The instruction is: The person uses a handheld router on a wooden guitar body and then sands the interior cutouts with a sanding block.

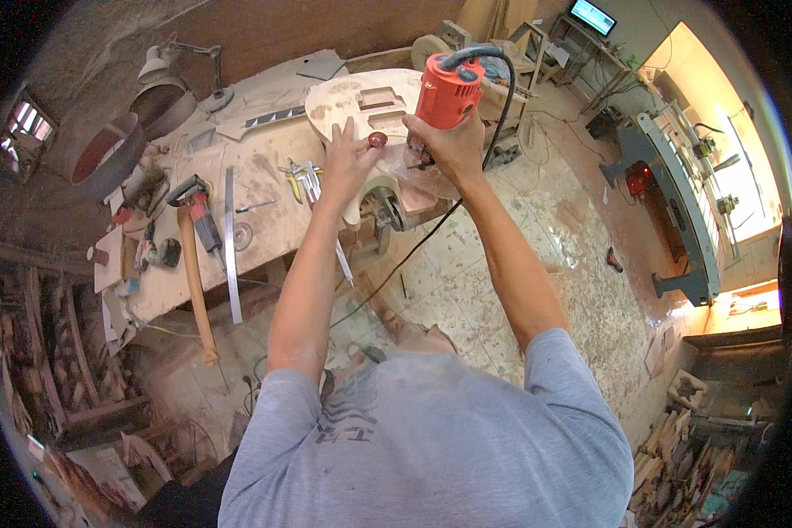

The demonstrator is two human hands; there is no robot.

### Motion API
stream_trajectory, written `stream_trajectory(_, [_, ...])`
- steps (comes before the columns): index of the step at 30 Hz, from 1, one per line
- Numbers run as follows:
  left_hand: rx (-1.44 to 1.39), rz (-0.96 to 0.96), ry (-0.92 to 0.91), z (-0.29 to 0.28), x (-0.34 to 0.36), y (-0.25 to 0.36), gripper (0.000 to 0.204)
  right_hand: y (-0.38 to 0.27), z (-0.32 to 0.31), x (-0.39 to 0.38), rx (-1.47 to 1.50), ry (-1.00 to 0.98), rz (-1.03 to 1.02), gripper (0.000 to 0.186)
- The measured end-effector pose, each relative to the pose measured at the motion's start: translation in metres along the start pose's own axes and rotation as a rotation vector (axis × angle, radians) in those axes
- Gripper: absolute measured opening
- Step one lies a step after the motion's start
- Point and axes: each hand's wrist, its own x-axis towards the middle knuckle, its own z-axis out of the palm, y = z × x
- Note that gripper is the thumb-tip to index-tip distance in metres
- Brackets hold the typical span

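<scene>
My right hand (449, 150) is wrapped round the lower part of an upright orange-red handheld router (449, 91). The router's clear base sits over the pale wooden guitar body (326, 95), which has rectangular pockets cut into it. My left hand (350, 163) rests on the near left part of this body with its fingers apart. Between its thumb and index finger stands a dark red round knob (377, 140), close to the thumb; whether they touch I cannot tell. The router's bit is hidden. A dark metal clamp or vise (385, 209) is at the bench edge below the body.
The router's black cord (509, 97) loops right and runs down to the floor. On the bench (268, 220) lie a steel ruler (230, 229), an angle grinder (204, 220), a wooden handle (194, 282), pliers (299, 187) and a desk lamp (216, 97). A grey machine (678, 211) stands right.
</scene>
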Motion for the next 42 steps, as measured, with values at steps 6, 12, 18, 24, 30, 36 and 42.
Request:
stream_trajectory(6, [-0.047, -0.006, 0.016, 0.002, -0.001, -0.009, 0.038, -0.002, 0.004, -0.001, 0.013, -0.003, 0.037, 0.054])
stream_trajectory(12, [-0.192, -0.064, 0.024, -0.004, -0.005, -0.001, 0.038, -0.013, 0.006, -0.003, 0.075, -0.010, 0.060, 0.056])
stream_trajectory(18, [-0.250, -0.098, 0.078, -0.007, -0.008, -0.004, 0.038, -0.026, 0.013, -0.005, 0.084, 0.037, 0.051, 0.056])
stream_trajectory(24, [-0.272, -0.166, 0.159, -0.009, -0.009, 0.002, 0.037, -0.016, 0.018, -0.005, 0.079, -0.033, 0.082, 0.056])
stream_trajectory(30, [-0.305, -0.141, 0.159, -0.007, -0.009, 0.003, 0.034, -0.025, 0.014, -0.003, 0.078, 0.031, 0.020, 0.047])
stream_trajectory(36, [-0.268, -0.097, 0.139, -0.005, -0.006, 0.001, 0.038, -0.006, 0.009, -0.001, 0.090, -0.044, 0.043, 0.047])
stream_trajectory(42, [-0.232, -0.099, 0.083, -0.006, -0.007, 0.005, 0.038, 0.003, 0.005, 0.002, 0.085, -0.041, 0.068, 0.070])
